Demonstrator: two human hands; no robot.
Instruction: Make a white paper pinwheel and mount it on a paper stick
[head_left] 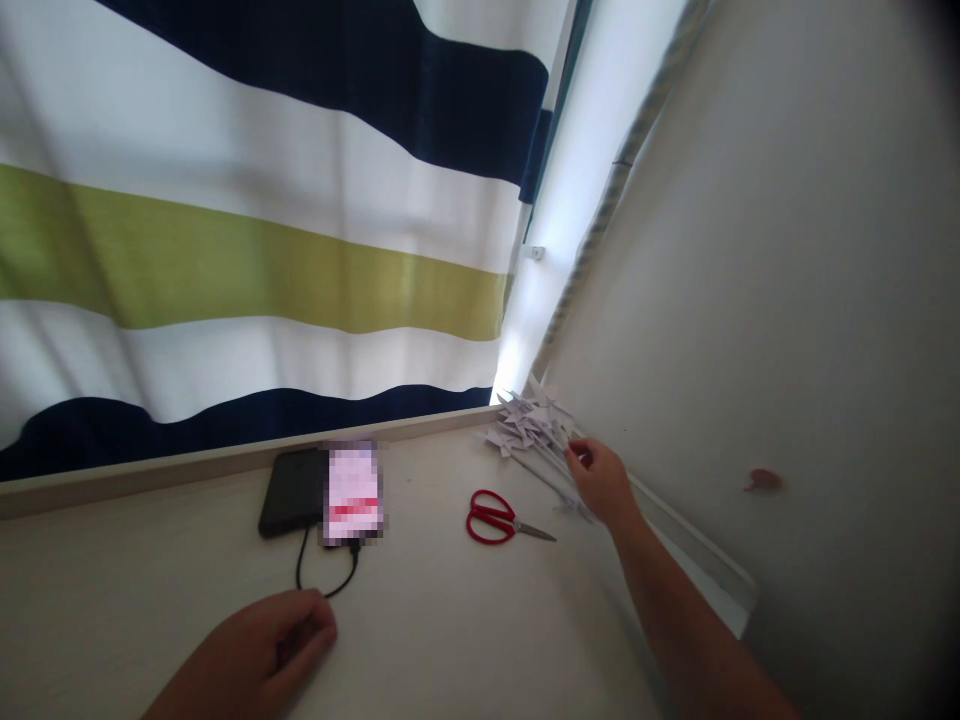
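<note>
My right hand (600, 480) is at the near right side of a pile of white folded-paper pinwheel shapes with thin sticks (529, 425), in the table's back right corner. Its thumb and fingers are pinched together at the sticks; what lies between them is too small to make out. My left hand (281, 640) is low over the table at the front left, fingers curled together beside a black cable (300, 570). Nothing plainly shows in it. Red-handled scissors (491, 518) lie between the hands, blades pointing right.
A black flat device (291, 492) and a blurred-out phone-like screen (352, 492) lie at the back left of the table (427, 620). Behind hangs a striped curtain (300, 270). A wall (787, 300) stands on the right.
</note>
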